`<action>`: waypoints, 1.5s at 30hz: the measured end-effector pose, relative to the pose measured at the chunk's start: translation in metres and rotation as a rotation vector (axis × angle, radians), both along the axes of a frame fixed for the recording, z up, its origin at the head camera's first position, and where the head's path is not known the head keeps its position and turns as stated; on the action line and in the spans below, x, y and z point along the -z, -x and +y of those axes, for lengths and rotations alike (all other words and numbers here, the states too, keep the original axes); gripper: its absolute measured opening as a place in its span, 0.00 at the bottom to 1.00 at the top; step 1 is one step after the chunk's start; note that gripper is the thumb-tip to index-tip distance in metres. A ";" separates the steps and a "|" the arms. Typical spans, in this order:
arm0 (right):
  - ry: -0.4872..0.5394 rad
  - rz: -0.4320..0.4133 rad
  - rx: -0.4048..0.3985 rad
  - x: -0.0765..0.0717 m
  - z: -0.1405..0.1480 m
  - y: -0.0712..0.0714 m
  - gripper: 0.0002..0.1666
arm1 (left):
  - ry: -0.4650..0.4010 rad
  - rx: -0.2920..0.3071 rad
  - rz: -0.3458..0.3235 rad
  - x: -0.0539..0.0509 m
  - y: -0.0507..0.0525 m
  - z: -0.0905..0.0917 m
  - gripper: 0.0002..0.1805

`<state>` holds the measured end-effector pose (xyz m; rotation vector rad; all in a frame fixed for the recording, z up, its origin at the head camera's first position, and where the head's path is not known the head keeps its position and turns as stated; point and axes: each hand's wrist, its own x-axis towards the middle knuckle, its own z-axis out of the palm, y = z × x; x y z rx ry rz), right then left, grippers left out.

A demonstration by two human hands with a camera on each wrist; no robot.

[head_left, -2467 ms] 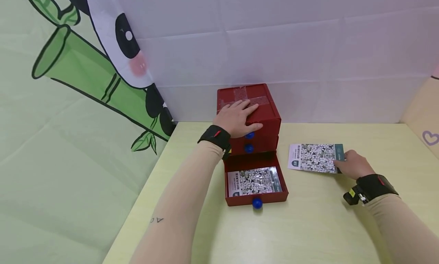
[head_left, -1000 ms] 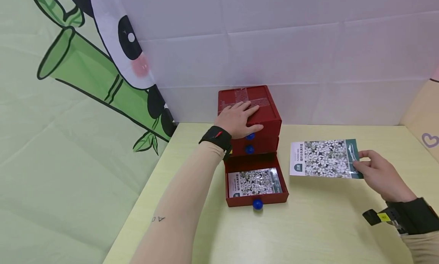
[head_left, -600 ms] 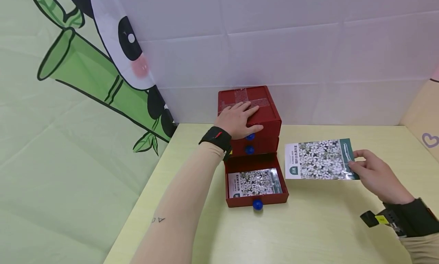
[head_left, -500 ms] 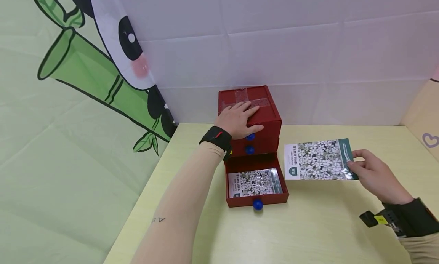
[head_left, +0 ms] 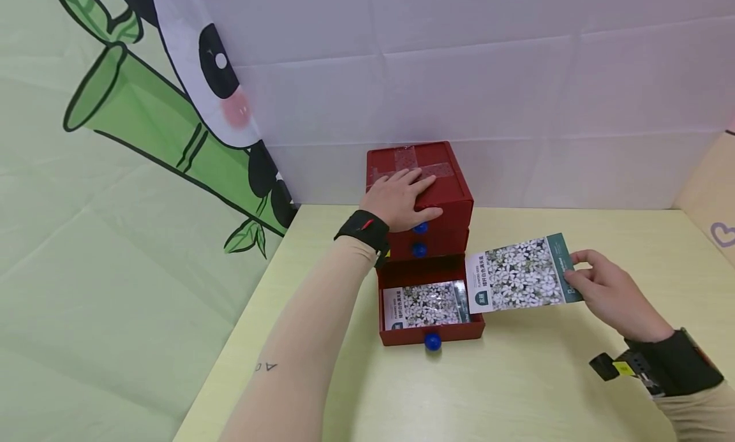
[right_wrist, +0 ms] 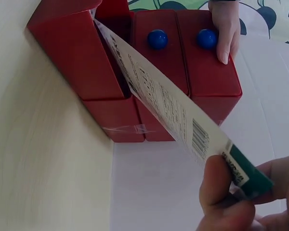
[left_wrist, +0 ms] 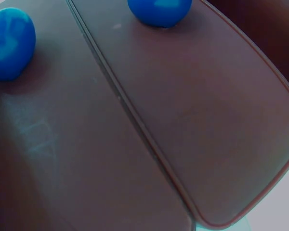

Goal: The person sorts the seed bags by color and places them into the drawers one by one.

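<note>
In the head view, my right hand (head_left: 617,295) pinches the green end of a seed packet (head_left: 519,273) printed with white flowers. The packet tilts, its white end at the right wall of the open bottom drawer (head_left: 430,335); whether they touch I cannot tell. The right wrist view has the packet's barcoded back (right_wrist: 183,115) between thumb and fingers. A second seed packet (head_left: 427,305) lies flat inside the drawer. My left hand (head_left: 396,203) rests, fingers spread, on top of the red drawer box (head_left: 445,187), thumb near the upper blue knob (head_left: 421,228).
The box stands on a pale wooden table (head_left: 534,378) near a whitish cloth backdrop (head_left: 459,66). A lower blue knob (head_left: 420,250) is on the middle drawer, and another blue knob (head_left: 433,342) sticks out from the bottom drawer's front. A panda print covers the left cloth.
My right hand has lifted the packet from the table and moved it left to the open drawer, tilting its white end down. My left hand stays on the box.
</note>
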<state>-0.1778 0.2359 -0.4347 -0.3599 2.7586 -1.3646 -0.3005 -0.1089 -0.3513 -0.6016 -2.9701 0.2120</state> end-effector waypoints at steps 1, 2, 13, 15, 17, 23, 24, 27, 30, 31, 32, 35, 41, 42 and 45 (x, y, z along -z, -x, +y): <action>0.001 0.008 -0.005 0.000 -0.002 0.000 0.25 | 0.000 -0.002 0.000 0.000 0.000 0.000 0.44; 0.001 0.015 -0.009 0.000 -0.003 0.001 0.24 | -0.001 -0.003 0.000 0.000 0.000 0.000 0.44; -0.025 0.052 -0.022 -0.007 -0.020 0.003 0.23 | 0.000 0.000 0.001 0.001 0.001 0.000 0.44; -0.030 0.053 -0.029 -0.007 -0.023 0.004 0.23 | -0.002 0.001 0.001 0.001 0.001 -0.001 0.44; -0.036 0.057 -0.038 -0.007 -0.026 0.005 0.24 | -0.003 0.002 0.000 0.001 0.001 -0.001 0.45; -0.048 0.061 -0.055 -0.006 -0.035 0.009 0.22 | -0.004 0.004 0.001 0.002 0.002 -0.002 0.44; -0.049 0.061 -0.057 -0.006 -0.036 0.009 0.22 | -0.004 0.005 0.001 0.002 0.002 -0.002 0.44; -0.048 0.057 -0.065 -0.005 -0.039 0.010 0.22 | -0.003 0.007 0.002 0.002 0.002 -0.002 0.44; -0.054 0.058 -0.074 -0.004 -0.041 0.011 0.22 | -0.001 0.009 0.003 0.002 0.002 -0.002 0.44; -0.055 0.060 -0.076 -0.004 -0.042 0.011 0.22 | 0.000 0.009 0.004 0.002 0.002 -0.002 0.44; -0.057 0.061 -0.077 -0.004 -0.043 0.011 0.21 | 0.001 0.010 0.004 0.002 0.002 -0.001 0.44; -0.060 0.066 -0.081 -0.003 -0.045 0.012 0.20 | 0.004 0.012 0.004 0.002 0.002 -0.001 0.45; -0.067 0.065 -0.085 -0.001 -0.051 0.014 0.18 | 0.006 0.009 0.002 0.002 0.002 -0.001 0.45; -0.069 0.066 -0.086 -0.001 -0.052 0.014 0.18 | 0.005 0.008 0.001 0.001 0.002 -0.001 0.45; -0.070 0.067 -0.090 -0.001 -0.056 0.015 0.17 | 0.002 0.008 0.004 0.002 0.002 -0.001 0.45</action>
